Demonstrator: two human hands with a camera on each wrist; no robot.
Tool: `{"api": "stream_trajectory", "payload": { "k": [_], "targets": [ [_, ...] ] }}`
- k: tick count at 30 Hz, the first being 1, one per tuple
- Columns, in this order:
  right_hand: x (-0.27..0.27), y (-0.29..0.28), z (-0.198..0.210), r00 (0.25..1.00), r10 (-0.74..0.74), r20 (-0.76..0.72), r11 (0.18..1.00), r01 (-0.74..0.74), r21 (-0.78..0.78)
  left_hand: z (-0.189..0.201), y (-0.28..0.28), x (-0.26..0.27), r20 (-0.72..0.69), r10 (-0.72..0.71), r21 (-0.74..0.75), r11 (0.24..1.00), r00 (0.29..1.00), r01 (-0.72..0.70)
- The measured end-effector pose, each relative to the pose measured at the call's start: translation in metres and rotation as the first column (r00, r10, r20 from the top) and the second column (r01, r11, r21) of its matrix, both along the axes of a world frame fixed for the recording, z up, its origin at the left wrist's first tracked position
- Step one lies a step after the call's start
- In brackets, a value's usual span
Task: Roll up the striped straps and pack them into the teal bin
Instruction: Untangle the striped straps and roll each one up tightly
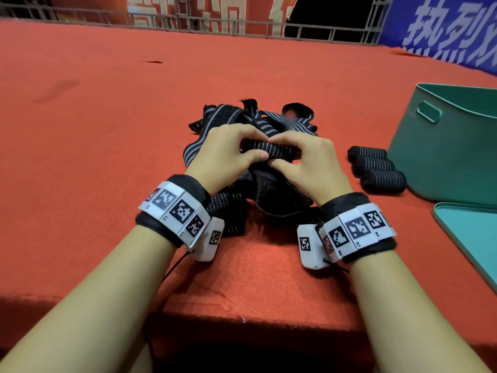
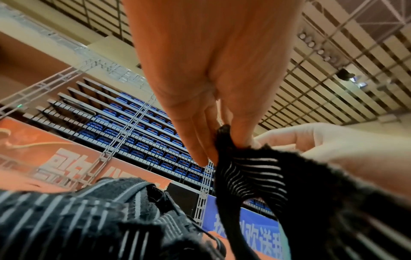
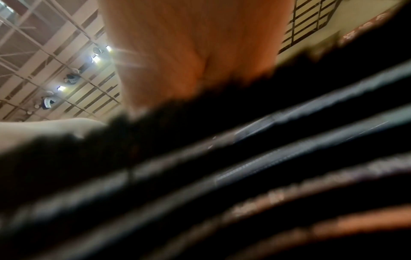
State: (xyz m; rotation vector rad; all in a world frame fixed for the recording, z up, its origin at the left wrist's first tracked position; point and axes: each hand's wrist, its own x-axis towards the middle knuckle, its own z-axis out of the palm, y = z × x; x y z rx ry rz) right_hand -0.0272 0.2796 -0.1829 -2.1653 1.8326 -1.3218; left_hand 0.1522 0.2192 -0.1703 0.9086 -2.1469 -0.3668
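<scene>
Red felt tabletop [image 1: 94,125] seen from above, with a railing and red and blue banners beyond its far edge. Toward the right edge stands the teal bin [image 1: 441,154], its wall showing an oval handle slot; a teal lid [image 1: 473,238] lies flat just nearer the front edge. Three finished rolls [image 1: 376,168], black with thin pale stripes, lie side by side against the bin's left wall, outside it. At the tabletop's middle sits a loose heap of straps [image 1: 242,119], black with grey-white lengthwise stripes, tangled and overlapping; part of the heap is hidden beneath both hands. Above the heap, the left hand [image 1: 228,152] and right hand [image 1: 306,160] meet around a half-rolled strap [image 1: 271,150], a short dark cylinder lying crosswise; the fingers of each hand curl over its top, thumbs beneath, pinching it from either end. Its unrolled tail drops toward the front edge between the wrists. Each wrist carries a black band with white coded blocks. In the right wrist view, blurred striped fabric fills most of the frame.
</scene>
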Motion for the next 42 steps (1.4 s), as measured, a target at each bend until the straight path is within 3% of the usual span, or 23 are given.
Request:
{"api": "stream_trajectory", "payload": {
  "k": [5,17,21,24,26,29,31,34,36,39,42],
  "targets": [
    [-0.004,0.007,0.011,1.0,-0.005,0.008,0.998,0.004,0.07,0.007,0.0,0.004,-0.117,-0.042,0.057,0.997,0.992,0.049],
    [-0.008,0.003,0.01,0.995,-0.033,0.096,0.972,0.054,-0.228,0.009,-0.001,-0.001,-0.141,-0.121,0.016,0.992,0.983,0.124],
    [-0.003,0.005,0.021,0.993,-0.076,0.089,0.994,0.082,-0.068,0.015,-0.003,-0.001,-0.204,-0.082,-0.065,0.995,0.975,0.071],
    [-0.008,0.009,0.026,0.982,-0.027,0.186,0.987,-0.004,0.163,0.015,-0.006,0.003,-0.271,-0.038,-0.124,0.992,0.962,0.004],
    [-0.012,0.011,0.026,0.982,-0.031,0.188,0.937,-0.037,0.347,0.014,-0.009,0.007,-0.332,-0.002,-0.144,0.988,0.943,-0.049],
    [-0.009,0.012,0.02,0.998,0.03,0.057,0.797,-0.058,0.602,0.013,-0.012,0.008,-0.406,0.024,-0.141,0.986,0.913,-0.089],
    [-0.003,0.011,0.008,0.996,0.089,0.012,0.716,-0.073,0.694,0.012,-0.012,0.005,-0.416,0.023,-0.128,0.988,0.909,-0.084],
    [0.004,0.005,-0.009,0.993,0.103,0.054,0.723,-0.111,0.681,0.01,-0.01,0.001,-0.403,0.023,-0.127,0.989,0.915,-0.08],
    [0.004,0.001,-0.008,0.995,0.06,0.075,0.822,-0.092,0.562,0.01,-0.009,0.002,-0.399,0.032,-0.131,0.987,0.916,-0.091],
    [0.0,0.006,0.007,0.99,-0.129,0.053,0.939,0.105,0.327,0.01,-0.011,0.008,-0.415,0.065,-0.142,0.981,0.908,-0.135],
    [-0.003,0.011,0.013,0.987,-0.147,-0.07,0.879,0.162,0.448,0.009,-0.012,0.011,-0.434,0.058,-0.128,0.984,0.899,-0.125]
  ]
}}
